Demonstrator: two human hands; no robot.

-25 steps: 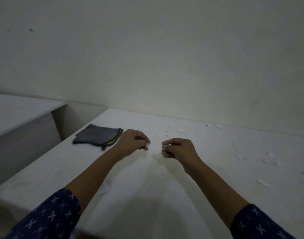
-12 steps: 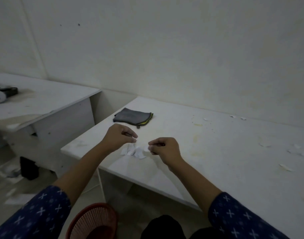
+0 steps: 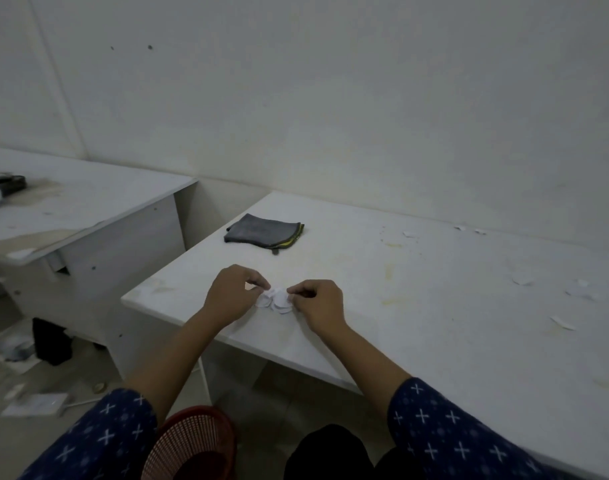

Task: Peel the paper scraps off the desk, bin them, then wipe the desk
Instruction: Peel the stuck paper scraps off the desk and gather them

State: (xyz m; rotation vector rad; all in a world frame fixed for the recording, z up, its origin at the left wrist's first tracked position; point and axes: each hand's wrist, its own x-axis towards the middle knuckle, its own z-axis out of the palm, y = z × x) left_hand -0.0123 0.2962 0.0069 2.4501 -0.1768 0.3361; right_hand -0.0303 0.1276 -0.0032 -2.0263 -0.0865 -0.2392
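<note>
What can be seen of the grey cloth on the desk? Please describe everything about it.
The grey cloth is folded into a flat, roughly rectangular stack and looks like soft fabric, perhaps microfibre. A yellow-green edge shows along its right side, and a small dark tab sticks out at the near right corner. It lies flat near the far left corner of the white desk. Nothing else touches it.
</note>
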